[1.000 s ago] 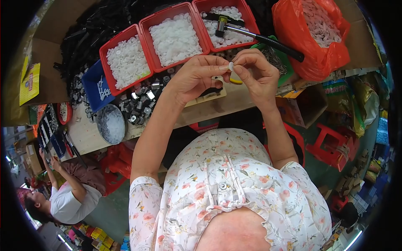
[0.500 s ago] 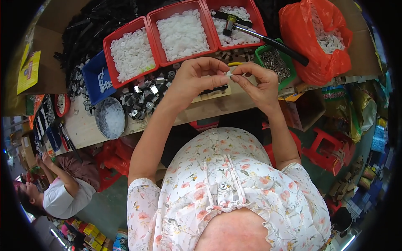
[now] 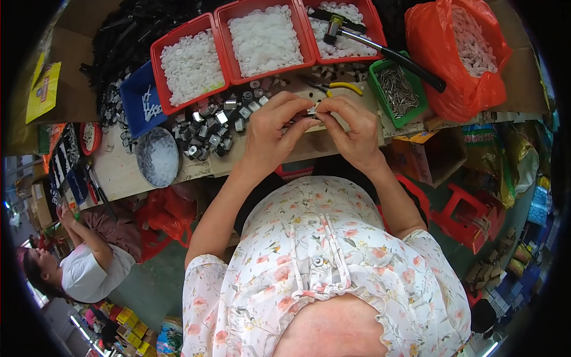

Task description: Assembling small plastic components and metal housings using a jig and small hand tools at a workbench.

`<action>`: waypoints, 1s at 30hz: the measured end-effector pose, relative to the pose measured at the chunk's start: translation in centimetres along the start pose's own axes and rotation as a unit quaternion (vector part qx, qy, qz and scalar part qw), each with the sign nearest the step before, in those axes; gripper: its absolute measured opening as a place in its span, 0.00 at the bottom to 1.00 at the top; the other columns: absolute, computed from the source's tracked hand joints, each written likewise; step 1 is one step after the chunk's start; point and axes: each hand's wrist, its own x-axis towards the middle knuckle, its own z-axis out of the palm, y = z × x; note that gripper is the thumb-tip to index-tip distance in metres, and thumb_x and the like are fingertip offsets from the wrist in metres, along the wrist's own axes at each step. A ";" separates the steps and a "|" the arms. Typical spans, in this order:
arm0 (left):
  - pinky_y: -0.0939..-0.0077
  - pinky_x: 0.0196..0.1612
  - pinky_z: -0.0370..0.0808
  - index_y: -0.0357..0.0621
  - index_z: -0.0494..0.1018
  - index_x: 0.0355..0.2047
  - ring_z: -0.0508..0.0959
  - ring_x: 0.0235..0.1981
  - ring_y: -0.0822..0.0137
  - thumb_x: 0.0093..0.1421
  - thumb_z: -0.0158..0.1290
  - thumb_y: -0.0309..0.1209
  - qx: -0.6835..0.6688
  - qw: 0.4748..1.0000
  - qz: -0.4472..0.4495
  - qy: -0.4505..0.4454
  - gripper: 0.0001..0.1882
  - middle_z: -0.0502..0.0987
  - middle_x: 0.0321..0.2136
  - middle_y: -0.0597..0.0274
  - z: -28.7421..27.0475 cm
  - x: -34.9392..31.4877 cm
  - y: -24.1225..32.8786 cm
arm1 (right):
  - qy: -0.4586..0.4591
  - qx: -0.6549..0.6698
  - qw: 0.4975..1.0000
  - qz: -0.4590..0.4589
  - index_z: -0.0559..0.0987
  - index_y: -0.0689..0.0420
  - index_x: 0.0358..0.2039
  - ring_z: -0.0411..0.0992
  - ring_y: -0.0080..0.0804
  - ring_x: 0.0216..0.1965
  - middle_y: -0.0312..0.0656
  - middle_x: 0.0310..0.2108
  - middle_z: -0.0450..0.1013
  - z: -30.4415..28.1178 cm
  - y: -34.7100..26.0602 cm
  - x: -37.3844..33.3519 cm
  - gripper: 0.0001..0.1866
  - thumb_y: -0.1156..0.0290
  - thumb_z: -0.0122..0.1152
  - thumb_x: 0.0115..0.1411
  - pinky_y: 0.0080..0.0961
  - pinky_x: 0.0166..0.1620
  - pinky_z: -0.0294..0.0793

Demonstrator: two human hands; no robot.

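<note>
Above the bench's front edge, my left hand (image 3: 278, 132) and my right hand (image 3: 351, 126) meet with thumbs and forefingers pinched. Between the fingertips is a tiny white part (image 3: 311, 110), mostly covered, so its kind does not show. Just beyond my fingers lie pliers with yellow handles (image 3: 345, 88). To the left of my left hand spreads a heap of small silvery metal box-shaped parts (image 3: 205, 130). Right of my right hand stands a green tray (image 3: 372, 80) of thin metal pins.
Red bins (image 3: 225, 41) of small white plastic parts line the back, with a hammer (image 3: 386, 52) across the right one. A red plastic bag (image 3: 425, 77) stands at right. Blue tray (image 3: 124, 95) and round metal bowl (image 3: 143, 169) are left. A co-worker (image 3: 95, 268) sits far left.
Both hands have come down slightly toward me, still pinched together. The yellow-handled pliers behind them now show more fully. The whole view has shifted a little.
</note>
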 end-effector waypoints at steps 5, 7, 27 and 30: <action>0.71 0.31 0.76 0.34 0.76 0.39 0.80 0.29 0.59 0.54 0.61 0.22 0.063 0.997 0.034 0.025 0.12 0.77 0.32 0.54 0.2 -1.1 -0.3 | 0.009 -0.013 1.000 -0.021 0.77 0.65 0.34 0.75 0.38 0.32 0.46 0.30 0.75 0.9 -0.2 -0.6 0.08 0.86 0.63 0.52 0.28 0.36 0.73; 0.71 0.31 0.75 0.34 0.76 0.39 0.80 0.28 0.58 0.53 0.62 0.22 0.059 0.997 0.032 0.029 0.13 0.77 0.32 0.54 0.1 -1.5 -0.8 | -0.021 0.006 1.000 0.007 0.77 0.65 0.33 0.75 0.38 0.32 0.45 0.30 0.75 1.1 -0.2 -0.7 0.07 0.86 0.63 0.52 0.29 0.36 0.73; 0.60 0.45 0.72 0.43 0.78 0.41 0.74 0.46 0.54 0.47 0.65 0.28 0.335 0.926 0.159 0.062 0.18 0.75 0.41 0.57 0.0 -5.6 -3.2 | -0.064 -0.094 0.993 -0.016 0.81 0.61 0.31 0.72 0.40 0.39 0.43 0.37 0.73 2.6 1.5 0.0 0.08 0.81 0.67 0.47 0.33 0.41 0.72; 0.60 0.46 0.71 0.43 0.78 0.42 0.74 0.47 0.55 0.49 0.64 0.29 0.352 0.920 0.163 0.053 0.18 0.75 0.42 0.57 0.2 -5.4 -3.4 | -0.073 -0.101 0.992 -0.023 0.81 0.60 0.30 0.72 0.40 0.39 0.42 0.37 0.73 2.7 1.8 0.1 0.08 0.80 0.67 0.47 0.34 0.42 0.71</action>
